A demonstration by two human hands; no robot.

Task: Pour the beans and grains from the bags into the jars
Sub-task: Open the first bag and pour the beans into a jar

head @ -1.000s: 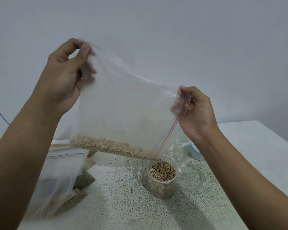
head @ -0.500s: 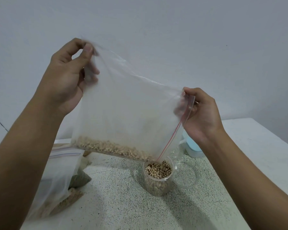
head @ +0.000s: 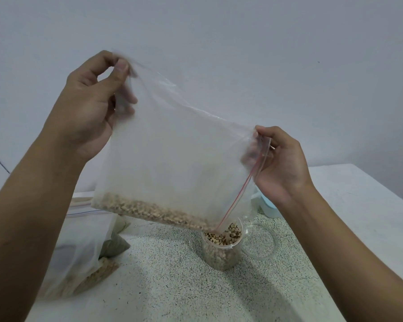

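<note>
Hands pinch bag — beans over jar.

Speckled white table w/ pale blue obj at back, grey wall behind.

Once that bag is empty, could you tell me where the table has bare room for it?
Free: the speckled table in front of the jar, right of the piled bags; also its far right corner. Crowded: around the clear lid and the blue object behind it.
</note>
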